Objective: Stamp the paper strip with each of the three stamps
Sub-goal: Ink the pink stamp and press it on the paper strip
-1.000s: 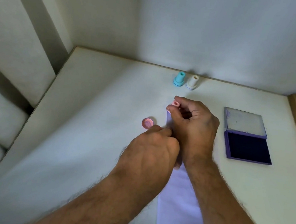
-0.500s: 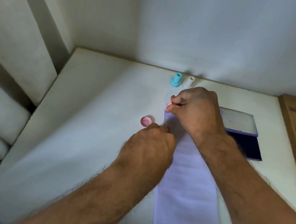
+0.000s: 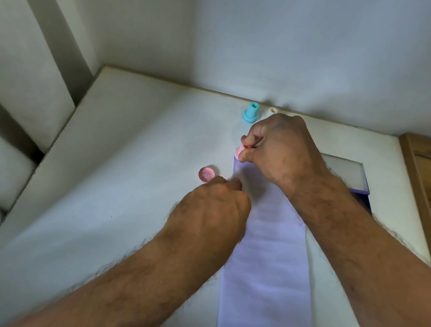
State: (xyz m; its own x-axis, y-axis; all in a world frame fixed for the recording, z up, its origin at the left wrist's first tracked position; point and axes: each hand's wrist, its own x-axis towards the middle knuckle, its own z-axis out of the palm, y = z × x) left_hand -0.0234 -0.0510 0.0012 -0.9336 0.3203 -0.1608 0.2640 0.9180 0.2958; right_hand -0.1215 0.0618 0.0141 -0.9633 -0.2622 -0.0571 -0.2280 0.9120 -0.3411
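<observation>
White tabletop (image 3: 114, 206), set in a pale-walled corner. Nearest me: long white paper strip (image 3: 268, 262), lying flat; no print visible on the part I can see. Left hand (image 3: 212, 211), fingers curled, fingertips pressing the strip's left edge. Round pink cap (image 3: 207, 174) just beside it. Right hand (image 3: 282, 146), fingers pinching the small pink stamp (image 3: 239, 151) at the strip's far corner: first stamping, I judge. Purple ink pad (image 3: 351, 175), open. Farthest: turquoise stamp (image 3: 250, 113) and white stamp (image 3: 272, 110), both untouched.

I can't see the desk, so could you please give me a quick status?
Right hand pinching pink stamp at paper strip far corner. Left hand steadying strip edge. Blue stamp waiting. Nothing obstructing.
</observation>
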